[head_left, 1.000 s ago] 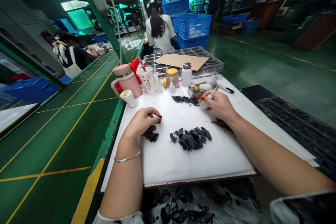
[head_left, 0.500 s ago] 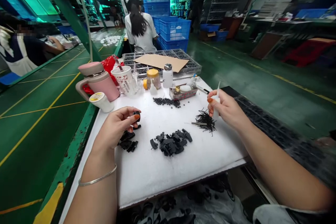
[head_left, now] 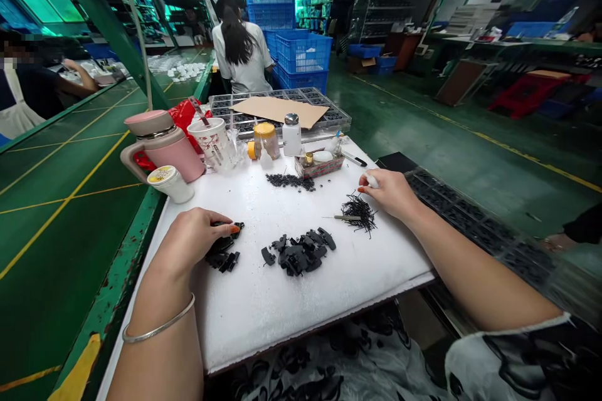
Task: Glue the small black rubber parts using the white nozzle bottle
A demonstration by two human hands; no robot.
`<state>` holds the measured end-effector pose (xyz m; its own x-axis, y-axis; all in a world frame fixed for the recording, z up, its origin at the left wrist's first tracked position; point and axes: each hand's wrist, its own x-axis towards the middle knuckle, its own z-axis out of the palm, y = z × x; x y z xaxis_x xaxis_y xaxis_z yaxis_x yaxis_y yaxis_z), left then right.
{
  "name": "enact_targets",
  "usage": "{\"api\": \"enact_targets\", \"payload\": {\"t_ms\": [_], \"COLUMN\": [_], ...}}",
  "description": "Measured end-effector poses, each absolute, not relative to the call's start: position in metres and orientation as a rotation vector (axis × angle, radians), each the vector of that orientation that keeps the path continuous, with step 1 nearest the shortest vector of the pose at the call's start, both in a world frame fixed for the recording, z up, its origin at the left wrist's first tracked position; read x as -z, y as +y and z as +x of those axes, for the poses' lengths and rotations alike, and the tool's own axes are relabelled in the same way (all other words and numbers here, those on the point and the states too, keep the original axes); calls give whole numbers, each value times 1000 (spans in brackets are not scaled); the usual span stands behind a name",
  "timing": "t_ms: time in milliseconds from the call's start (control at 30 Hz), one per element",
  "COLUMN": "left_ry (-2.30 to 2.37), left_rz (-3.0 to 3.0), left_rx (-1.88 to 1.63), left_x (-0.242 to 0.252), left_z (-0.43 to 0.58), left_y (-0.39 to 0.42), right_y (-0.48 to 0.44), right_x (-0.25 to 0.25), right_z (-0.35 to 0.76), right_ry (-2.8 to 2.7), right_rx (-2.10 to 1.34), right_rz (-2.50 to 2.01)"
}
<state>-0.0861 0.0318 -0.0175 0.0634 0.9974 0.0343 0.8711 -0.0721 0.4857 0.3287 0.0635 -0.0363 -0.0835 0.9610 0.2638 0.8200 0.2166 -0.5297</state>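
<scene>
My left hand (head_left: 192, 238) is down at the left heap of black plastic parts (head_left: 228, 261), its fingers closed around a black plastic part that shows only in bits. In my right hand (head_left: 390, 193) is a small white squeeze bottle (head_left: 372, 182), mostly hidden by the fingers. Just below that hand lies a pile of thin black pins (head_left: 360, 213) with a slim pointed tool (head_left: 347, 218) across it. Curved black pieces (head_left: 301, 255) form another heap at the middle of the white board (head_left: 282, 319). Behind them are small black rings (head_left: 289, 182).
A pink mug (head_left: 172, 156), a paper cup (head_left: 211, 141), a lidded white tub (head_left: 172, 183), a yellow-lidded jar (head_left: 266, 140), a pump bottle (head_left: 291, 136) and a small box (head_left: 320, 166) line the back. Divided trays (head_left: 338, 125) lie beyond. A co-worker (head_left: 242, 53) sits ahead.
My left hand has lowered the black part to the left heap. My right hand has turned the squeeze bottle, so its upright nozzle no longer shows. The view has shifted slightly.
</scene>
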Motion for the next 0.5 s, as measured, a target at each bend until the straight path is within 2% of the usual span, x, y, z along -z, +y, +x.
{"api": "enact_targets", "payload": {"t_ms": [200, 333, 500], "left_ry": [1797, 1369, 944], "left_rz": [1735, 1327, 977], "left_rx": [-794, -1141, -1160], "left_x": [4, -3, -3], "left_z": [-80, -63, -42], "left_y": [27, 21, 15], "right_y": [85, 89, 80], "right_x": [37, 34, 15], "right_z": [326, 329, 313], "right_ry": [-2190, -2215, -1999], "right_rx": [-263, -249, -269], "right_rz": [-1691, -1675, -1641]}}
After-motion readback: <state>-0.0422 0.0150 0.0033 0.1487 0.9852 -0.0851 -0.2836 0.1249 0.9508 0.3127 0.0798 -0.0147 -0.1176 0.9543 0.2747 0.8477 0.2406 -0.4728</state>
